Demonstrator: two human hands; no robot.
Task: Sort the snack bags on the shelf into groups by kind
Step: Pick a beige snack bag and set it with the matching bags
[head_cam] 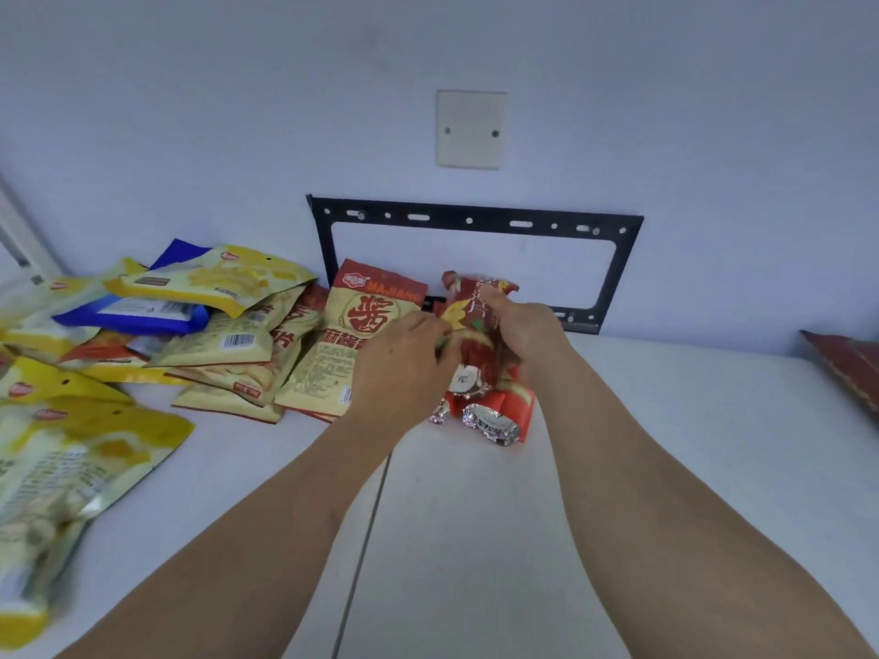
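Observation:
Both hands meet at the shelf's middle on a bunch of red snack bags [475, 321]. My left hand [404, 363] grips their left side with curled fingers. My right hand [518, 330] holds them from the right. More red bags with silver foil ends [494, 420] lie under them on the white shelf [475, 539]. A beige bag with a large red character [366, 316] leans just left of my left hand. A heap of yellow bags [214, 278], beige bags [228, 354] and a blue bag [138, 316] fills the left.
A black metal bracket [475, 221] is fixed to the wall behind the bags, with a white cover plate [471, 130] above it. A dark red bag [846, 363] lies at the far right edge. Large yellow bags [71, 459] spread over the near left.

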